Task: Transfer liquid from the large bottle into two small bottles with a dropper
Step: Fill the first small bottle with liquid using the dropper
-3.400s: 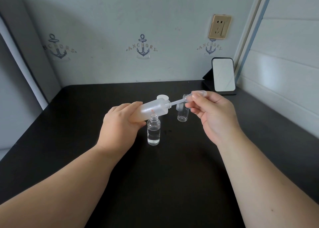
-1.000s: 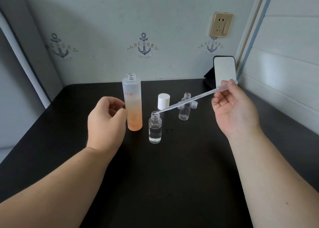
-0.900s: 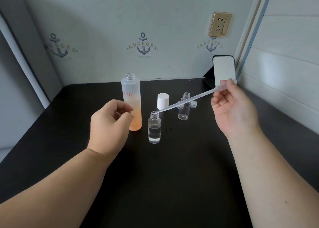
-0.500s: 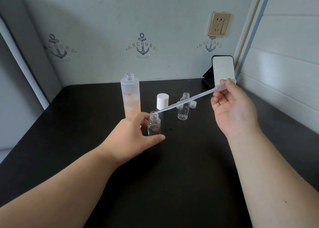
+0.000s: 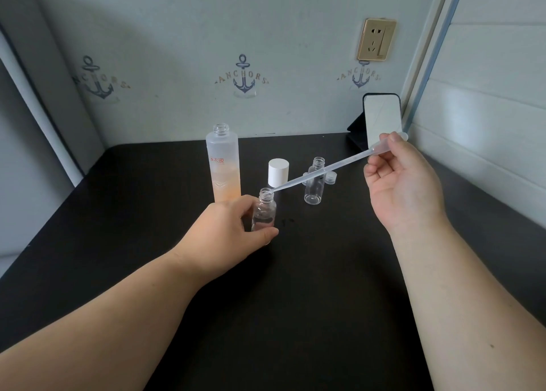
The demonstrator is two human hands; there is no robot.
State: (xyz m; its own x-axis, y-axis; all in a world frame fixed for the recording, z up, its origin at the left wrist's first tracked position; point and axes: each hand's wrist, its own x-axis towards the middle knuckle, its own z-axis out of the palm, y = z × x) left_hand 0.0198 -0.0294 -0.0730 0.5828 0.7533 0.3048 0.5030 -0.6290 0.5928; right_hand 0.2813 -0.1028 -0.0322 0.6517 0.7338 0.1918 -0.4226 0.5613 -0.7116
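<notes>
Head view: left hand (image 5: pixel 227 231) wraps thumb and fingers round the lower body of the near small bottle (image 5: pixel 263 210), which stands on the black surface (image 5: pixel 295 316), partly filled with clear liquid. Right hand (image 5: pixel 401 183) pinches the dropper (image 5: pixel 325 170) at its bulb end, tip at the bottle mouth. Dropper looks like thin soft plastic, light and bendy, so hold just below the bulb and squeeze gently. Small bottle is light, narrow and tippy, probably slick, so grip low on the body. Second small bottle (image 5: pixel 314 182) looks empty, well apart to the right. Large bottle (image 5: pixel 224 166) stands uncapped behind, frosted, likely heavier; take it mid-body.
</notes>
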